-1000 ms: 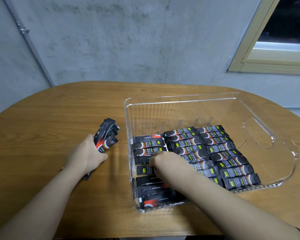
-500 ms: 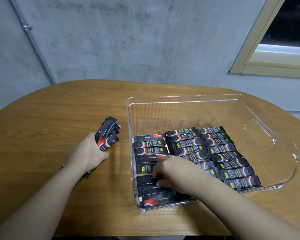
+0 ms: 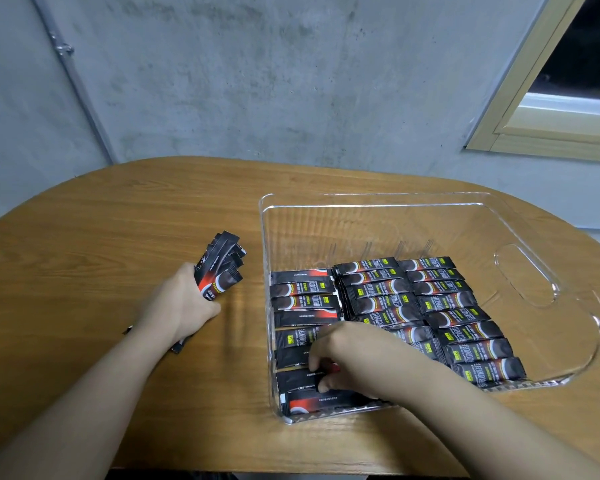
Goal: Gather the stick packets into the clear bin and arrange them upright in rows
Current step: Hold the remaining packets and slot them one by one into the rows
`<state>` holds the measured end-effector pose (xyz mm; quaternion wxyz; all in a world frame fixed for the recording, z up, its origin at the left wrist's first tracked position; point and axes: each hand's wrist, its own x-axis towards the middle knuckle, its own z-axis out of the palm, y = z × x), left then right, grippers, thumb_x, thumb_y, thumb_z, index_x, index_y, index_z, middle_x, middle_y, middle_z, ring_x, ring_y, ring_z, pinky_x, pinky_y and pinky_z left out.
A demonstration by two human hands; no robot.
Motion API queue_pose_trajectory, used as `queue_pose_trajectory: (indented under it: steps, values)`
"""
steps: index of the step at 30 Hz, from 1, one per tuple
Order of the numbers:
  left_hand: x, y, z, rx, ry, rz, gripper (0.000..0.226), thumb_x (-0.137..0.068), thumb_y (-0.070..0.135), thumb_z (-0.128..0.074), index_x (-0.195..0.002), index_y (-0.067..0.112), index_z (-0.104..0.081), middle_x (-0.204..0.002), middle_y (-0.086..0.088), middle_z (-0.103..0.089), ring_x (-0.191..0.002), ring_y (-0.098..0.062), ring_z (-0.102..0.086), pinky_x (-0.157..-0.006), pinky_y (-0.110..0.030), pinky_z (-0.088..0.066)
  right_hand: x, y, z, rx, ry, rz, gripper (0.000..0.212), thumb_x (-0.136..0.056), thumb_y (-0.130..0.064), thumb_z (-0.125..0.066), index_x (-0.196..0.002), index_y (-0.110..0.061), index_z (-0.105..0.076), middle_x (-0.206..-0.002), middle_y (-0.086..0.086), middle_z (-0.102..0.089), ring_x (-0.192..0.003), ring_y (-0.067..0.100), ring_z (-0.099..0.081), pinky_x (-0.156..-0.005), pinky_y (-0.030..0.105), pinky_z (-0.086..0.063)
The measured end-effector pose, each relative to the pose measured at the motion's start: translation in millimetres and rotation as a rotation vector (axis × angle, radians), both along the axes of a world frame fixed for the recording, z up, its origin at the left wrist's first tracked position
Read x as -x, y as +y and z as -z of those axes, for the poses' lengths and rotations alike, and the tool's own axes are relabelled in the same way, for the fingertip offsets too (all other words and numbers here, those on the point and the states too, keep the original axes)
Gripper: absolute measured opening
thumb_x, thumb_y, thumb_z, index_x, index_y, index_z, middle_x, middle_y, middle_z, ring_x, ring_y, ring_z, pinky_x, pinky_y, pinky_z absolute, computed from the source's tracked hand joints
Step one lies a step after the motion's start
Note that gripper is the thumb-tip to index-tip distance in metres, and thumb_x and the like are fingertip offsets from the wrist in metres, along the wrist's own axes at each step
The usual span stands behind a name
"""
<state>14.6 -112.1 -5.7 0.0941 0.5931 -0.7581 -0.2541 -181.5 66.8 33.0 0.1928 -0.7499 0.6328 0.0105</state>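
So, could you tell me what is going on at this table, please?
A person is filling a clear bin on a wooden table with black stick packets. The left hand grips a bundle of packets outside the bin. The right hand is inside, fingers on a packet in the left row. Three rows already fill the near part; the far part holds none.

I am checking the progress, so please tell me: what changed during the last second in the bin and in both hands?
The right hand moved nearer along the left row, now pinching a packet there. The left hand keeps gripping its bundle; the bin stayed put.
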Motion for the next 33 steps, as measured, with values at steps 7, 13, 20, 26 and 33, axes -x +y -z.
queue_pose_trajectory:
  steps: [7, 13, 20, 26, 33]
  values:
    - [1, -2, 1, 0.016, 0.011, 0.003, 0.046, -0.068, 0.022, -0.074, -0.102, 0.023, -0.043, -0.08, -0.001, -0.058, -0.073, -0.024, -0.058, -0.069, -0.035, -0.051, 1, 2, -2, 0.012, -0.031, 0.008, 0.025, -0.084, -0.031, -0.068, -0.106, -0.022, -0.065, -0.106, -0.005, -0.062, -0.098, 0.015, -0.056, -0.072, 0.026, -0.035]
    - [0, -1, 2, 0.013, 0.014, 0.0, 0.047, -0.068, 0.022, -0.075, -0.102, 0.023, -0.044, -0.079, -0.002, -0.059, -0.072, -0.024, -0.059, -0.069, -0.036, -0.051, 3, 2, -9, -0.016, -0.085, 0.031, 0.011, -0.086, -0.027, -0.065, -0.097, -0.024, -0.067, -0.099, -0.007, -0.067, -0.089, 0.012, -0.059, -0.076, 0.028, -0.046]
    - [0, 1, -1, 0.005, -0.001, -0.003, 0.048, -0.069, 0.023, -0.074, -0.104, 0.024, -0.042, -0.079, -0.002, -0.059, -0.069, -0.023, -0.059, -0.066, -0.034, -0.051, 0, 6, -7, -0.121, -0.04, 0.008, 0.025, -0.078, -0.039, -0.072, -0.099, -0.025, -0.067, -0.098, -0.004, -0.067, -0.091, 0.015, -0.058, -0.068, 0.027, -0.041]
    - [1, 2, -3, 0.004, -0.005, -0.006, 0.046, -0.07, 0.023, -0.073, -0.103, 0.024, -0.042, -0.078, -0.002, -0.059, -0.066, -0.024, -0.06, -0.063, -0.032, -0.051, -4, 2, -3, -0.12, 0.029, -0.033, 0.023, -0.077, -0.039, -0.073, -0.092, -0.024, -0.064, -0.093, -0.002, -0.066, -0.086, 0.018, -0.058, -0.066, 0.029, -0.04]
    - [1, 2, -3, 0.012, -0.006, -0.002, 0.044, -0.07, 0.022, -0.072, -0.102, 0.023, -0.043, -0.078, -0.002, -0.059, -0.067, -0.024, -0.06, -0.064, -0.033, -0.051, -4, 2, -1, -0.086, 0.042, -0.027, 0.017, -0.081, -0.038, -0.067, -0.09, -0.023, -0.064, -0.092, -0.002, -0.067, -0.085, 0.018, -0.059, -0.072, 0.033, -0.047]
